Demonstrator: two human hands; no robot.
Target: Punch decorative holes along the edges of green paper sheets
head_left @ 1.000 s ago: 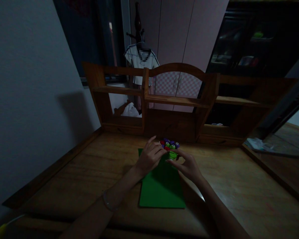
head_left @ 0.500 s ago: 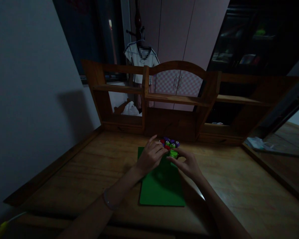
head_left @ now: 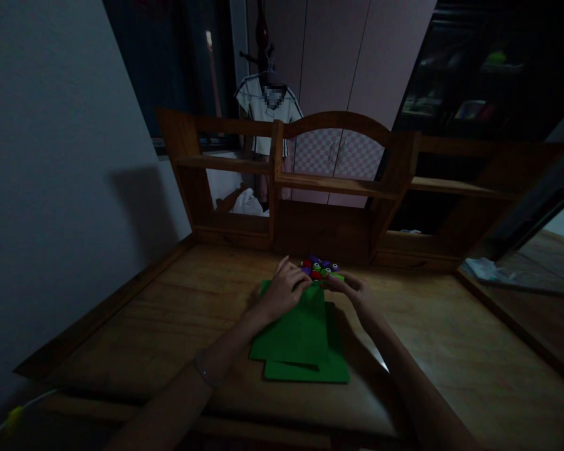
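A flat green sheet [head_left: 296, 332], paper or thin cloth, slants over a green mat [head_left: 337, 351] on the wooden desk, its near edge hanging past the mat's left side. My left hand [head_left: 286, 289] pinches the sheet's far edge between thumb and fingers. Close by on the right, my right hand [head_left: 355, 294] has its fingertips closed at the sheet's far right corner. Just beyond the fingertips lies a cluster of small red, purple and green toys with round white eyes [head_left: 317, 268]. A bright green piece [head_left: 337, 275] shows behind my right fingers.
The wooden desk [head_left: 432, 351] spreads to both sides. A wooden shelf unit [head_left: 333, 183] stands along its back. Raised wooden edges border the desk, with a white wall [head_left: 66, 188] on the left. A shirt [head_left: 270, 113] hangs behind the shelf.
The bright green piece my right hand held is now beyond its fingers near the toys. A green sheet now lies slanted over the mat, with both hands at its far edge.
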